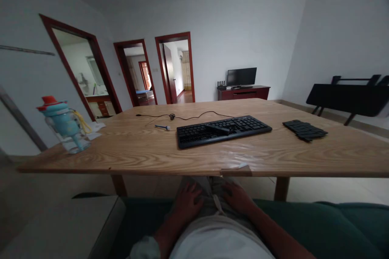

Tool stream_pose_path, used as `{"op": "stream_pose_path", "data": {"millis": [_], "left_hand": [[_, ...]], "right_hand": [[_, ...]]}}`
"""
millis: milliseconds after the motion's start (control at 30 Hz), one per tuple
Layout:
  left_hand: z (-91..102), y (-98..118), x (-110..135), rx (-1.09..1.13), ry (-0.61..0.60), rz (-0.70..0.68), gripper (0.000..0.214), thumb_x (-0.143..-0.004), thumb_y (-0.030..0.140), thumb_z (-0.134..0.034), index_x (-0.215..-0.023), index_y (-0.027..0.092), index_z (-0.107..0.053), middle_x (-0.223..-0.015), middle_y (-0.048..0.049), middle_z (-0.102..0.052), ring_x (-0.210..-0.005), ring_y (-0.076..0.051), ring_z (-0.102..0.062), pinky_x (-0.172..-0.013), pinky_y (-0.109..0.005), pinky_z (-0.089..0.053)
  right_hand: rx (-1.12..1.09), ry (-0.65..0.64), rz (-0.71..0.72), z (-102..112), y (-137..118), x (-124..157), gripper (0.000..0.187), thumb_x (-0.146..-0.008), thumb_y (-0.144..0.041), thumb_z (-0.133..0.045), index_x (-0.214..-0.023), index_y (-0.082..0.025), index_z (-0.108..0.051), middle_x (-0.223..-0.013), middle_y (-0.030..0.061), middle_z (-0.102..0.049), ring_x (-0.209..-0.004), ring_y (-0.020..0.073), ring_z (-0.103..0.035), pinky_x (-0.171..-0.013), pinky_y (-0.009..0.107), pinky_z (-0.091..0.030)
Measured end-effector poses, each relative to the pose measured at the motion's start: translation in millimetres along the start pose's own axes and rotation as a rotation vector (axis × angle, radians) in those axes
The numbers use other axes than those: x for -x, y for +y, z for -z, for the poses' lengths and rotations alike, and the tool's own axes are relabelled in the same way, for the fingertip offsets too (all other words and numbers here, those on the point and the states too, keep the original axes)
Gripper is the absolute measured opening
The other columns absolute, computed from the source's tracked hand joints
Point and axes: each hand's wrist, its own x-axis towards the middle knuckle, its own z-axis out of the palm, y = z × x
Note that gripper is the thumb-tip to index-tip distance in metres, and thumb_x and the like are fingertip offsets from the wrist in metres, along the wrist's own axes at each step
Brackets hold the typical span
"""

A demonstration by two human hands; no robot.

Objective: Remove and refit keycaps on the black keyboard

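Both hands rest flat on my lap below the table edge: left hand (187,202) and right hand (238,198), fingers loose, holding nothing. Nearest thing to them on the wooden table (136,149) is the black keyboard (223,130), at twelve o'clock from my hands and well apart from them. A small dark bar lies across its keys; what it is, I cannot tell. At two o'clock sits a loose dark pile of keycaps (304,130). At ten o'clock stands a blue bottle (64,127) with an orange cap, near the table's left corner. A thin cable (188,116) trails behind the keyboard. I judge any reach should rise clear of the table lip first.
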Motion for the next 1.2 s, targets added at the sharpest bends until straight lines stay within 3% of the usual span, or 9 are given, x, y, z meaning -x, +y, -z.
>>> {"op": "stream_pose_path", "data": {"millis": [200, 700, 1200], "left_hand": [[2.1, -16.5, 3.9, 0.059, 0.073, 0.037, 0.048, -0.089, 0.044, -0.048, -0.129, 0.023, -0.064, -0.148, -0.0057, -0.048, -0.142, -0.03, -0.035, -0.118, -0.048, -0.028], [-4.5, -19.6, 2.6, 0.111, 0.144, 0.03, 0.043, -0.089, 0.04, -0.049, -0.123, 0.023, -0.068, -0.143, -0.0058, -0.054, -0.139, -0.028, -0.04, -0.117, -0.047, -0.031], [-2.4, -17.3, 4.1, 0.099, 0.129, 0.039, 0.042, -0.088, 0.038, -0.05, -0.123, 0.023, -0.068, -0.142, -0.0048, -0.055, -0.139, -0.026, -0.04, -0.118, -0.044, -0.03]], "right_hand": [[-0.036, -0.019, -0.064, 2.5, 17.1, 3.2, 0.056, -0.089, -0.049, -0.045, -0.135, -0.019, -0.059, -0.15, 0.0105, -0.044, -0.144, 0.0287, -0.03, -0.118, 0.043, -0.022], [-0.084, -0.016, -0.084, 1.7, 17.6, 2.5, 0.056, -0.089, -0.047, -0.045, -0.134, -0.018, -0.06, -0.149, 0.0095, -0.046, -0.144, 0.0298, -0.03, -0.118, 0.043, -0.023], [-0.063, -0.027, -0.085, 2.0, 16.6, 2.9, 0.055, -0.09, -0.046, -0.044, -0.135, -0.018, -0.059, -0.15, 0.0105, -0.044, -0.144, 0.0288, -0.03, -0.118, 0.043, -0.023]]}}
